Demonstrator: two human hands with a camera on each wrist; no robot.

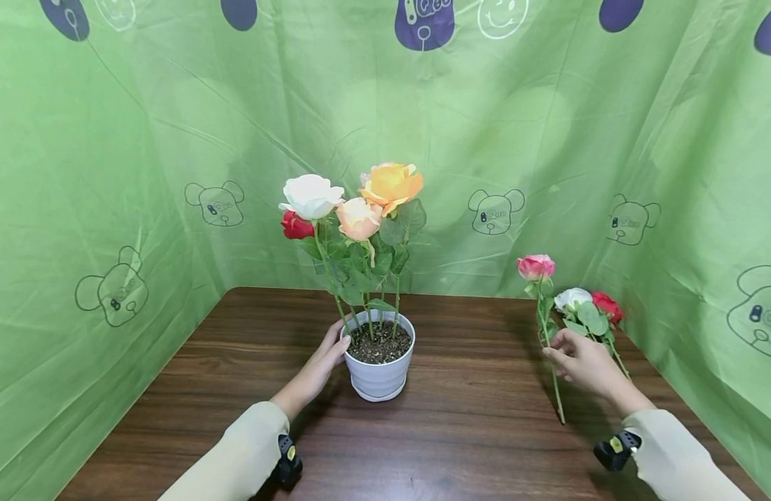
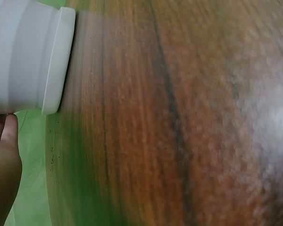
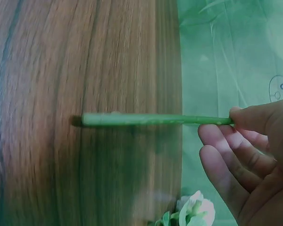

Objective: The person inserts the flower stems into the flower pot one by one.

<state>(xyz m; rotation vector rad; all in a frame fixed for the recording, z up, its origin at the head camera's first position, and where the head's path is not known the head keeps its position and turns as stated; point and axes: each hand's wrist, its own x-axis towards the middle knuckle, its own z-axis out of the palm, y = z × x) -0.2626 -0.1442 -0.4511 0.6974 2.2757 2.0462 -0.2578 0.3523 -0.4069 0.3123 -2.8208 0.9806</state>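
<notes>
A light grey flower pot point(image 1: 378, 379) filled with dark soil stands upright on the wooden table. White point(image 1: 312, 197), orange point(image 1: 393, 186), peach point(image 1: 358, 220) and red roses point(image 1: 297, 225) rise from it. My left hand point(image 1: 323, 360) holds the pot's left side, thumb by the rim. In the left wrist view its fingertips meet the pot wall point(image 2: 23, 56). My right hand point(image 1: 584, 363) pinches the stem of a pink rose point(image 1: 536, 267) between thumb and fingers, bloom upward. The right wrist view shows the green stem's point(image 3: 146, 119) cut end near the tabletop.
A white rose point(image 1: 573, 299) and a red rose point(image 1: 607, 306) lie at the table's right, beside and partly behind my right hand. Green printed cloth point(image 1: 423, 125) surrounds the brown table point(image 1: 473, 417) at the back and sides.
</notes>
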